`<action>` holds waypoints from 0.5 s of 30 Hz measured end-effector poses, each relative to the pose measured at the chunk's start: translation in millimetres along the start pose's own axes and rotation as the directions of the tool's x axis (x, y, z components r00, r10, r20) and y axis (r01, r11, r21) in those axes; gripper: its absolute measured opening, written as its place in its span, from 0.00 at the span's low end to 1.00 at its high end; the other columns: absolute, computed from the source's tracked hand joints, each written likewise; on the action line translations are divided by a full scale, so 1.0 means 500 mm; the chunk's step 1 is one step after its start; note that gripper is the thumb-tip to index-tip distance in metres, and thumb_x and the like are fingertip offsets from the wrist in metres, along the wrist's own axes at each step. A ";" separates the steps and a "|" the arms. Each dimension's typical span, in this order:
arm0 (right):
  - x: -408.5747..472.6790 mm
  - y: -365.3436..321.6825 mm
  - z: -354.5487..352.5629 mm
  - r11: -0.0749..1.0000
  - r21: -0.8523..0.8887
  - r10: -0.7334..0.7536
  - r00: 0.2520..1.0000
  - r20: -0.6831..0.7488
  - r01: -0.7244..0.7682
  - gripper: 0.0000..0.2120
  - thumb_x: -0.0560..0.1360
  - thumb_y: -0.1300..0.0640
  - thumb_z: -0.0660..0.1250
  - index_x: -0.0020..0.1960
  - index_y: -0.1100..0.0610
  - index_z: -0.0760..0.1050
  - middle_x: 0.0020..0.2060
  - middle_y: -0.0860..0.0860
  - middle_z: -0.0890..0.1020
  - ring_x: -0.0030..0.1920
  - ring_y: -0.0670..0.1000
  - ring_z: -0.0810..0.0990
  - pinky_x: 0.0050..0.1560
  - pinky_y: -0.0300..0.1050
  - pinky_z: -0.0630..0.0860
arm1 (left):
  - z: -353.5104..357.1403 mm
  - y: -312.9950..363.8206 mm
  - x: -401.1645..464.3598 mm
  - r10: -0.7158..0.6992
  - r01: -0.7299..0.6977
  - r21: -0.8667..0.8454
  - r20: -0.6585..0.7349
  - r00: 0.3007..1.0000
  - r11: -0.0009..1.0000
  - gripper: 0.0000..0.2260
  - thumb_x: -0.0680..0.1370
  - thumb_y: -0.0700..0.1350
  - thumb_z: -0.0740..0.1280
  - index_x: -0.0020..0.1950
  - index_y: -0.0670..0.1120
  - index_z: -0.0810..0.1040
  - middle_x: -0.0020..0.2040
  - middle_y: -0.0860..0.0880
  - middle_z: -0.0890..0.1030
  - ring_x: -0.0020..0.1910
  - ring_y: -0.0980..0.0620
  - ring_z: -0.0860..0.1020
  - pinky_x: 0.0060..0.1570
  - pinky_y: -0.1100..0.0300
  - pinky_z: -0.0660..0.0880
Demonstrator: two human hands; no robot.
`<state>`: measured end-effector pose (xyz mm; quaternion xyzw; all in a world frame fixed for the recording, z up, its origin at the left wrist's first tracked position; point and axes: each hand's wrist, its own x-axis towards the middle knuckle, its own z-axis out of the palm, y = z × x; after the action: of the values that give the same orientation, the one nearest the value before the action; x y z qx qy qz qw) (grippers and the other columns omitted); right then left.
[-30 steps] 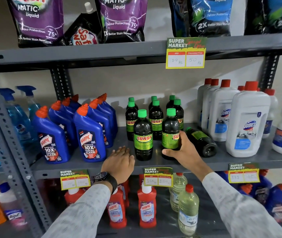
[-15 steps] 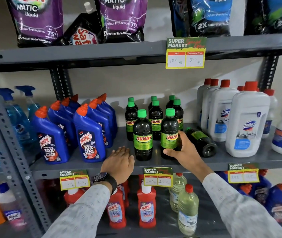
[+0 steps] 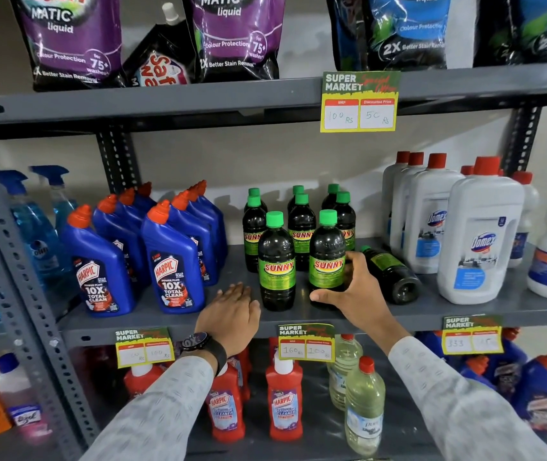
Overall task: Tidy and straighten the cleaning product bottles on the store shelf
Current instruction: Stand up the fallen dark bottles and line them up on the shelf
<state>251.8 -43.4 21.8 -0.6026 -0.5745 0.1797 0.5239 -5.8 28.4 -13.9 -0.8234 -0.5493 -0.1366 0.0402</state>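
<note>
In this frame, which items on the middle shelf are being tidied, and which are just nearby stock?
In hand:
- right hand gripping the front right Sunny bottle
- toppled Sunny bottle lying beside it
- left hand resting flat on the shelf edge

Nearby only:
- blue Harpic bottles
- white Domex bottles

We are seeing the grey shelf (image 3: 165, 314) carrying blue Harpic bottles (image 3: 172, 261), Sunny bottles (image 3: 277, 261), one toppled bottle (image 3: 392, 274), and white Domex bottles (image 3: 478, 241).

nine Sunny bottles (image 3: 276, 264), perhaps eight Harpic bottles (image 3: 172, 261)
</note>
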 end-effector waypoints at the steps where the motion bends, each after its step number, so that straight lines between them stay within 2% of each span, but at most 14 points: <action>1: 0.000 0.000 0.000 1.000 -0.003 -0.002 1.000 -0.002 0.002 0.42 0.61 0.51 0.87 0.64 0.45 0.63 0.52 0.39 0.77 0.52 0.36 0.76 0.45 0.30 0.71 | 0.000 0.000 0.000 -0.001 0.001 0.001 0.002 1.000 1.000 0.27 0.85 0.55 0.46 0.82 0.44 0.60 0.83 0.45 0.60 0.82 0.50 0.58 0.81 0.52 0.53; 4: -0.003 -0.003 -0.001 1.000 -0.006 -0.006 1.000 0.001 0.006 0.42 0.61 0.49 0.87 0.65 0.44 0.63 0.53 0.38 0.77 0.53 0.36 0.76 0.46 0.29 0.71 | 0.000 -0.001 0.000 0.000 0.000 0.000 0.002 1.000 1.000 0.27 0.85 0.55 0.45 0.82 0.44 0.60 0.83 0.45 0.60 0.82 0.50 0.57 0.81 0.52 0.53; 7: -0.015 -0.008 -0.004 0.999 0.033 -0.035 0.999 -0.003 0.035 0.39 0.66 0.46 0.84 0.67 0.44 0.63 0.54 0.38 0.77 0.54 0.37 0.77 0.48 0.30 0.73 | 0.001 -0.002 0.001 0.000 0.000 -0.001 0.004 1.000 1.000 0.27 0.85 0.55 0.45 0.82 0.44 0.60 0.83 0.45 0.60 0.82 0.50 0.57 0.81 0.52 0.53; 9: -0.023 -0.007 -0.008 0.995 0.046 -0.079 0.989 -0.127 0.085 0.32 0.71 0.41 0.78 0.68 0.48 0.68 0.53 0.42 0.79 0.54 0.41 0.79 0.51 0.36 0.77 | 0.000 -0.002 0.001 -0.001 0.001 -0.002 0.012 1.000 1.000 0.27 0.85 0.55 0.45 0.82 0.44 0.60 0.83 0.45 0.60 0.82 0.50 0.57 0.81 0.52 0.53; 10: -0.026 -0.007 -0.015 0.993 0.007 -0.115 0.968 -0.224 0.120 0.28 0.74 0.40 0.75 0.67 0.49 0.70 0.52 0.44 0.80 0.53 0.44 0.80 0.50 0.41 0.78 | 0.000 -0.002 0.001 -0.002 0.002 -0.001 0.013 1.000 1.000 0.27 0.86 0.54 0.45 0.82 0.44 0.59 0.83 0.45 0.59 0.83 0.50 0.57 0.81 0.52 0.53; 12: -0.016 -0.008 -0.040 0.971 -0.168 -0.223 0.901 -0.371 0.172 0.17 0.78 0.45 0.72 0.63 0.51 0.74 0.50 0.48 0.80 0.50 0.50 0.80 0.50 0.49 0.79 | -0.002 0.000 0.000 -0.002 0.002 0.002 0.009 1.000 1.000 0.27 0.86 0.54 0.45 0.82 0.44 0.59 0.83 0.45 0.59 0.83 0.50 0.57 0.81 0.52 0.53; 13: -0.004 -0.009 -0.056 0.941 -0.298 -0.271 0.881 -0.389 0.159 0.14 0.79 0.50 0.71 0.62 0.53 0.75 0.51 0.51 0.80 0.51 0.53 0.80 0.52 0.53 0.79 | -0.003 0.000 0.001 -0.001 0.001 0.001 0.012 1.000 1.000 0.27 0.86 0.54 0.45 0.82 0.44 0.59 0.83 0.45 0.60 0.83 0.50 0.57 0.81 0.52 0.53; 15: 0.029 -0.013 -0.089 0.839 -0.541 -0.271 0.909 -0.317 0.061 0.14 0.78 0.56 0.69 0.63 0.58 0.76 0.56 0.58 0.79 0.55 0.61 0.79 0.55 0.57 0.78 | -0.005 0.001 0.000 -0.001 0.001 -0.002 0.016 1.000 1.000 0.27 0.86 0.54 0.45 0.82 0.44 0.59 0.83 0.45 0.60 0.82 0.49 0.57 0.81 0.52 0.53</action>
<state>289.1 -51.1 50.1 -0.6912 -0.5394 -0.1496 0.4571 -5.5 27.6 -11.6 -0.8244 -0.5497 -0.1306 0.0347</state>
